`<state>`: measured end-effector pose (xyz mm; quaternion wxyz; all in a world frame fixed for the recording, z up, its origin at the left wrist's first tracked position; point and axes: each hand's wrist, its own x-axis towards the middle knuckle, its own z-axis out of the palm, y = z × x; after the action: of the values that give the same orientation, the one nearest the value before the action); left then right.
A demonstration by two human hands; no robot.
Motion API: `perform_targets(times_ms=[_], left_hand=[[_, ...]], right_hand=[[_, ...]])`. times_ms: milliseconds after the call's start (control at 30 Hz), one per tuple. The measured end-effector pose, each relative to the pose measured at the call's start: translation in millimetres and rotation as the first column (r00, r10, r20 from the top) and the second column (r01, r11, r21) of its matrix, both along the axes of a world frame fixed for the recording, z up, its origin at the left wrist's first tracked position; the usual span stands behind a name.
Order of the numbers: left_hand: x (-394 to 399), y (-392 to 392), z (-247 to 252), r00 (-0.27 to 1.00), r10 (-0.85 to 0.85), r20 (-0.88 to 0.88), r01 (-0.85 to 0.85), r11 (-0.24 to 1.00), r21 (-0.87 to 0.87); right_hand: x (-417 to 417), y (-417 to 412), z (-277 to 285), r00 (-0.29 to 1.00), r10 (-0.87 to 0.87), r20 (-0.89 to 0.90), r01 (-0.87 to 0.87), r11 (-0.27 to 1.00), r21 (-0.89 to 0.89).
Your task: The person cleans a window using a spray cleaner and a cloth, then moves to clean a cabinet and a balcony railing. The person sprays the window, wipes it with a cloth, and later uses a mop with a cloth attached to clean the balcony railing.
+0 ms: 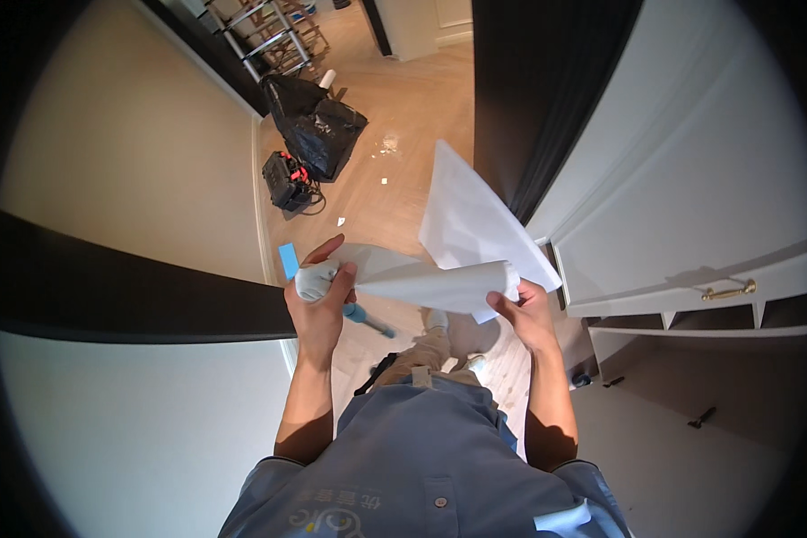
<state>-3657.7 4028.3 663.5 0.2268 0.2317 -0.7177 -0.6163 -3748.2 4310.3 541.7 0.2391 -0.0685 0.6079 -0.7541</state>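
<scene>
A white sheet (pixel 417 282), film or cloth, is rolled into a loose tube stretched between my two hands. My left hand (pixel 319 309) grips its bunched end, thumb on top. My right hand (pixel 528 313) pinches the wider rolled end between thumb and fingers. Past the tube, a flat white triangular piece (pixel 477 215) spreads out; whether it joins the roll I cannot tell. A light blue flat piece (pixel 288 261) shows beside my left hand. Below that hand a blue rod-like object (pixel 370 319) sticks out, partly hidden; I cannot tell whether it is held.
A black plastic bag (pixel 316 128) and a black tool case (pixel 288 181) with red parts lie along the left wall. Behind them stands a metal ladder (pixel 262 44). Debris (pixel 389 144) dots the wooden floor. On the right is a white cabinet with a brass handle (pixel 729 290).
</scene>
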Motion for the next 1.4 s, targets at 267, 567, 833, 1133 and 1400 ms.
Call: perform_targets(times_ms=[267,567,833,1133,1400], left_hand=[[15,-108,-31,0.991,0.126,0.055,-0.120,0.987,-0.108],[0,-341,-89,0.997,0.072,-0.006,-0.071,0.991,0.110],[-58,-507,-64,0.987,-0.155,0.035,0.145,0.969,0.197],[-267,-609,-70,0.973,-0.221,0.071,0.220,0.975,0.026],[-513,-706,-45,0.969,-0.230,0.090,0.223,0.971,0.081]], right_hand=[[12,-94,-11,0.958,0.212,0.192,-0.254,0.939,0.232],[-30,-343,-6,0.933,0.230,0.276,-0.189,0.968,-0.167],[-129,-507,42,0.998,-0.029,-0.049,0.026,0.998,-0.062],[-290,-580,3,0.987,-0.148,-0.069,0.161,0.953,0.255],[-529,-657,23,0.988,-0.016,-0.153,0.040,0.987,0.154]])
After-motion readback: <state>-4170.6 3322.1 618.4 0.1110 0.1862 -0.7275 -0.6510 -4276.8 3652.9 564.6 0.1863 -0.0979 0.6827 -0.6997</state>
